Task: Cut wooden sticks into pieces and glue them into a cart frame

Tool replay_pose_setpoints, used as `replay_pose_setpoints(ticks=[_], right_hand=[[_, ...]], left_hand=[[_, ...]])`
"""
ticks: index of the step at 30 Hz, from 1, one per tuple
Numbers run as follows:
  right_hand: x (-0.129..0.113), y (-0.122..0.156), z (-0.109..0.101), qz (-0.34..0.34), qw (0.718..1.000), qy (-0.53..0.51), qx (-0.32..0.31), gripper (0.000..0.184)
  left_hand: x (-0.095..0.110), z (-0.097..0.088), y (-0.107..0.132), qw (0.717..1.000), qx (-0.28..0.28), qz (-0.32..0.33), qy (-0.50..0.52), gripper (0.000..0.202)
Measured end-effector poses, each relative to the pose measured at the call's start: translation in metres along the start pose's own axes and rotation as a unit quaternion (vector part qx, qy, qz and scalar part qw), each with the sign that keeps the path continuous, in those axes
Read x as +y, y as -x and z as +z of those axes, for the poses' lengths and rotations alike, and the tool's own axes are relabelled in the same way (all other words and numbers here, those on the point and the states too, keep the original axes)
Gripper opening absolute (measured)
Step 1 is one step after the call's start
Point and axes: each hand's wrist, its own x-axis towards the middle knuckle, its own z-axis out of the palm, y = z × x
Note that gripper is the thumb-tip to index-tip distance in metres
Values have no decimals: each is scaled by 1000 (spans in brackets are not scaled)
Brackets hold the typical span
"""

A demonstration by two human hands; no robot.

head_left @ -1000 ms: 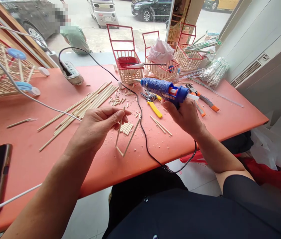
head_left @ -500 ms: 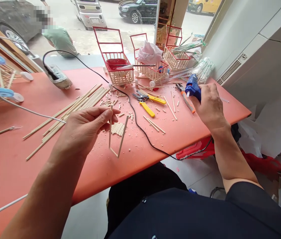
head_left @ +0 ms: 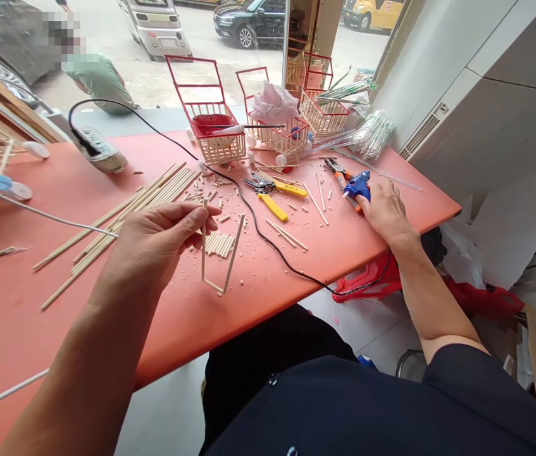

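My left hand [head_left: 166,234] pinches one upright of a U-shaped frame of thin wooden sticks [head_left: 228,263], held just above the table. Its other upright stands free. At the right, my right hand [head_left: 386,206] is wrapped round a blue hot glue gun [head_left: 357,185], which is low over the table with its nozzle pointing left. Orange-handled pliers [head_left: 336,171] lie partly behind the glue gun. Between my hands are yellow-handled wire strippers [head_left: 273,201]. A row of short cut sticks [head_left: 219,244] lies behind the frame.
Long wooden sticks [head_left: 154,196] lie left on the pink table [head_left: 182,335]. Small red-and-wood carts [head_left: 220,149] stand along the back, one holding a crumpled white bag [head_left: 274,101]. A black cord [head_left: 280,259] crosses the middle. A power strip [head_left: 101,151] sits back left.
My right hand has lowered the glue gun toward the table beside the pliers. The view has shifted slightly to the right. My left hand still holds the stick frame.
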Motion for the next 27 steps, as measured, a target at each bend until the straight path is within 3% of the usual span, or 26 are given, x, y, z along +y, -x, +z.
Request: replay_pose_setpoints(ticks=[4, 7, 9, 12, 15, 17, 24, 27], right_hand=[[-4, 7, -12, -30, 998, -9, 59, 50], [-28, 24, -26, -126, 984, -63, 106, 35], [-52, 39, -32, -229, 965, -122, 46, 18], [-88, 56, -33, -335, 920, -165, -118, 10], [-109, 61, -30, -352, 910, -125, -179, 3], [-114, 60, -30, -359, 909, -79, -196, 7], [-121, 56, -35, -343, 921, 22, -185, 27], [-119, 48, -32, -348, 916, -7, -197, 21]], left_hand=[[-3, -1, 1, 1000, -11, 13, -1, 24], [-2, -3, 2, 1000, -14, 5, 1, 21], [-2, -5, 1, 1000, -21, -4, -3, 21], [-1, -6, 0, 999, -33, -9, -10, 22], [-1, -5, 1, 1000, -20, -3, -5, 19], [-1, -3, 3, 1000, -12, 4, -3, 19], [3, 1, 5, 1000, -25, 7, -4, 23], [4, 2, 3, 1000, -25, 11, -2, 24]])
